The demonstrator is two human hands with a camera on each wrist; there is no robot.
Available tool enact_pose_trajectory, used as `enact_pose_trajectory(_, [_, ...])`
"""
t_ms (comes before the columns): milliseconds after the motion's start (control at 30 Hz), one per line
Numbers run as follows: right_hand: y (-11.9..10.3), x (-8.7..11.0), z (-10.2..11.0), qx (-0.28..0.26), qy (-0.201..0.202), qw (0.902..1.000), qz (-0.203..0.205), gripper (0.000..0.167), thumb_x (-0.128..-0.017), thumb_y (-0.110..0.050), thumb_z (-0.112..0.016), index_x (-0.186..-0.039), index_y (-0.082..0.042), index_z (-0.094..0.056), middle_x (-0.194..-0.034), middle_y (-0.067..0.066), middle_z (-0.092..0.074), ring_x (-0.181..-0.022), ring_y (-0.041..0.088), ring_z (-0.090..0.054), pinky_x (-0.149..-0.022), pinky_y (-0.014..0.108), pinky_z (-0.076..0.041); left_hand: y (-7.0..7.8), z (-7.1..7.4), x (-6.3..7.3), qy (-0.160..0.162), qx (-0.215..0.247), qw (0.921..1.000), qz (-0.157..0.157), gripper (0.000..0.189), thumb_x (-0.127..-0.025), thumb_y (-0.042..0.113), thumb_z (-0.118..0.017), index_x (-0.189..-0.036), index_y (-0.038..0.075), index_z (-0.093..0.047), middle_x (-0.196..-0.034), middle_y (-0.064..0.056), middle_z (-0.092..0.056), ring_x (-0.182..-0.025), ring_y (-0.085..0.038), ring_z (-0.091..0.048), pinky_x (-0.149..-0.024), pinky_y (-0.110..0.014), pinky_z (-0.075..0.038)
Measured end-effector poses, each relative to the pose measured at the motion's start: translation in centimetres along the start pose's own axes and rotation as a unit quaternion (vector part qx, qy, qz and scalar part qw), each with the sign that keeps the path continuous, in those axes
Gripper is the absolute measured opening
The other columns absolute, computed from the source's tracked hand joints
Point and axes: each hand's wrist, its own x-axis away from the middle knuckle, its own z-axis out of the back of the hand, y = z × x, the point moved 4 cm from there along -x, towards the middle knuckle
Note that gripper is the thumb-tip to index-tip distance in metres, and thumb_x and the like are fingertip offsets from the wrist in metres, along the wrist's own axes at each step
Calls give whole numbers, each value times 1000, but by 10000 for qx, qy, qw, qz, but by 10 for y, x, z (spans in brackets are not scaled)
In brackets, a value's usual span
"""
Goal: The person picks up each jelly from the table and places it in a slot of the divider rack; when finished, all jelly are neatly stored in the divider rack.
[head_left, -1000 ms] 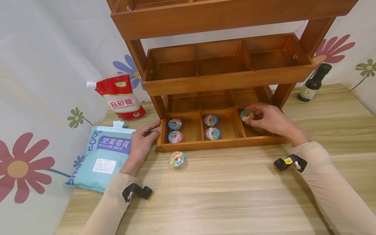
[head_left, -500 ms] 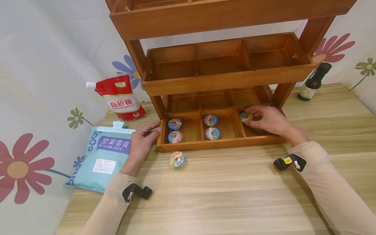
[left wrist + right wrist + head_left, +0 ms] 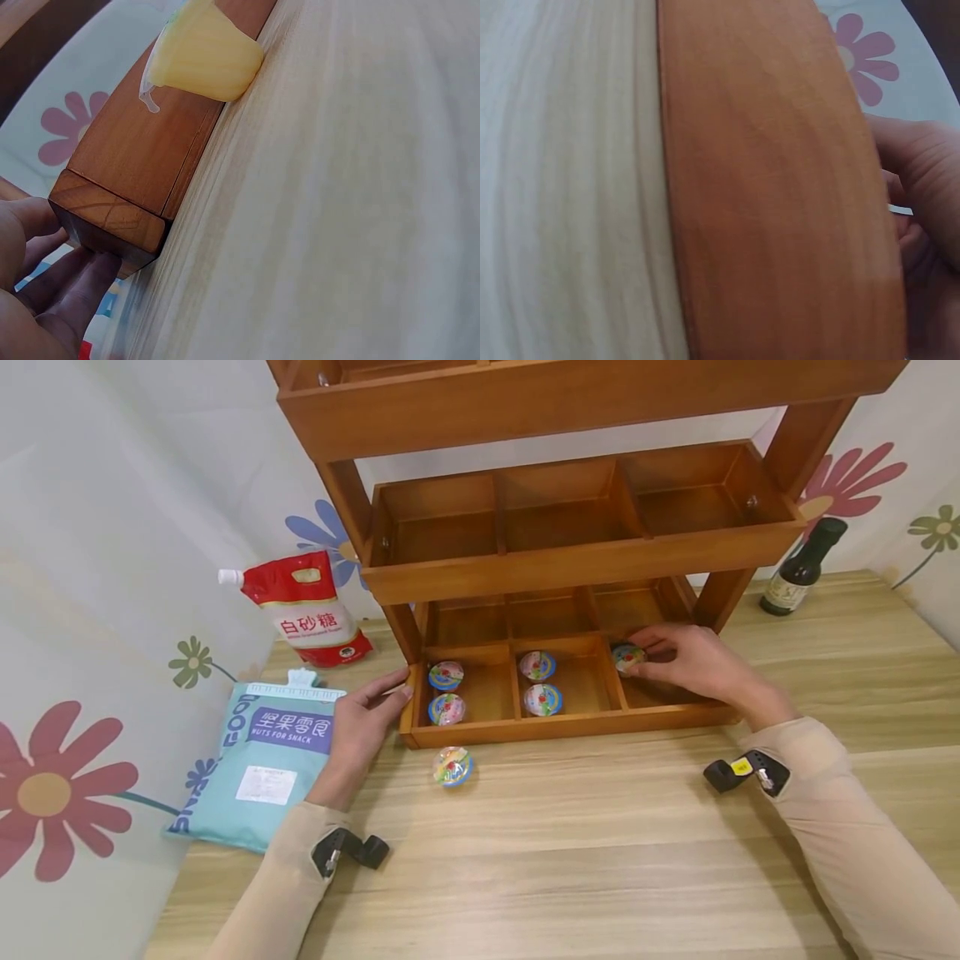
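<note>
In the head view, my right hand (image 3: 693, 667) pinches a jelly cup (image 3: 627, 658) with a printed lid, low in the bottom tier's right compartment. The right wrist view shows the fingers (image 3: 919, 157) behind the tray's front board, the cup mostly hidden. My left hand (image 3: 362, 727) rests its fingertips against the left end of the wooden rack (image 3: 525, 729). Two jelly cups (image 3: 447, 692) sit in the left compartment and two more jelly cups (image 3: 541, 683) in the middle one. Another jelly cup (image 3: 206, 56), yellow inside, stands on the table before the rack.
A teal snack bag (image 3: 262, 777) lies left of my left arm. Behind it stands a red and white sugar pouch (image 3: 311, 610). A dark bottle (image 3: 802, 568) stands right of the rack. The rack's middle tier (image 3: 585, 560) overhangs the back of the bottom tier.
My right hand has lowered the jelly cup slightly within the right compartment, keeping its pinch. My left hand and the other cups stay in place.
</note>
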Motion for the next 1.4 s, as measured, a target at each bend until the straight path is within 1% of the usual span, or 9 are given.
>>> enact_pose_trajectory(167, [-8, 3, 7, 31, 113, 9999, 12, 47, -96, -19, -81, -134, 5, -66, -127, 26, -70, -117, 43, -68, -102, 59, -52, 0, 1, 0, 40, 12, 10000, -33, 36, -100, 24, -77, -134, 14, -76, -133, -3, -73, -108, -11, -71, -89, -21, -57])
enact_pose_trajectory(300, [-19, 6, 11, 61, 162, 9998, -15, 47, -96, -20, -82, -134, 3, -67, -129, 24, -71, -118, 42, -68, -104, 59, -51, 0, 3, 2, 64, 1, 10000, -14, 36, -99, 25, -77, -134, 15, -76, -134, -3, -73, -109, -12, -71, -90, -21, -57])
enact_pose_trajectory(567, [-44, 12, 13, -25, 12, 9998, 172, 50, -97, -28, -81, -138, -2, -67, -133, 20, -70, -119, 40, -68, -104, 61, -51, 0, 3, 2, 47, -117, 9999, 3, 37, -100, 27, -76, -135, 16, -75, -135, -2, -72, -111, -14, -70, -91, -22, -56])
enact_pose_trajectory(700, [-60, 15, 10, -128, -133, 9993, 330, 47, -98, -27, -80, -137, -3, -68, -133, 17, -70, -120, 37, -68, -104, 58, -51, 3, 3, 1, 41, -89, 9999, -27, 37, -100, 26, -77, -135, 16, -76, -134, -3, -73, -111, -14, -71, -91, -22, -57])
enact_pose_trajectory(933, [-87, 17, -12, -294, -380, 9957, 793, 40, -96, -20, -82, -132, -5, -71, -130, 13, -72, -117, 32, -70, -100, 54, -55, 4, 3, 0, 36, -68, 10000, -56, 37, -99, 25, -77, -135, 15, -75, -133, -3, -73, -111, -14, -71, -91, -23, -57])
enact_pose_trajectory(1033, [-99, 18, -25, -412, -557, 9921, 1045, 39, -96, -18, -82, -130, -5, -71, -128, 12, -73, -115, 29, -70, -97, 52, -57, 2, 3, 0, 23, -98, 9999, -42, 37, -100, 25, -76, -135, 15, -75, -134, -3, -73, -112, -15, -71, -92, -23, -57])
enact_pose_trajectory(1133, [-110, 18, -39, -396, -719, 9879, 1315, 39, -96, -20, -83, -130, -5, -72, -125, 9, -74, -115, 27, -70, -96, 51, -57, 1, 3, 0, 17, -70, 10000, -31, 37, -100, 24, -76, -135, 14, -75, -134, -4, -72, -112, -15, -71, -92, -23, -57])
enact_pose_trajectory(1267, [-126, 17, -58, -428, -835, 9798, 1766, 38, -94, -19, -85, -127, -5, -73, -121, 8, -75, -112, 28, -71, -95, 48, -59, -1, 1, -1, 17, 0, 10000, -41, 36, -100, 23, -76, -135, 13, -75, -133, -6, -73, -109, -14, -72, -90, -22, -57])
enact_pose_trajectory(1400, [-143, 16, -75, -508, -986, 9686, 2226, 37, -92, -14, -85, -126, -3, -73, -118, 10, -75, -111, 29, -72, -94, 46, -60, 1, -1, -1, 12, -21, 10000, -55, 36, -100, 23, -76, -135, 14, -76, -132, -5, -74, -109, -14, -72, -90, -23, -58])
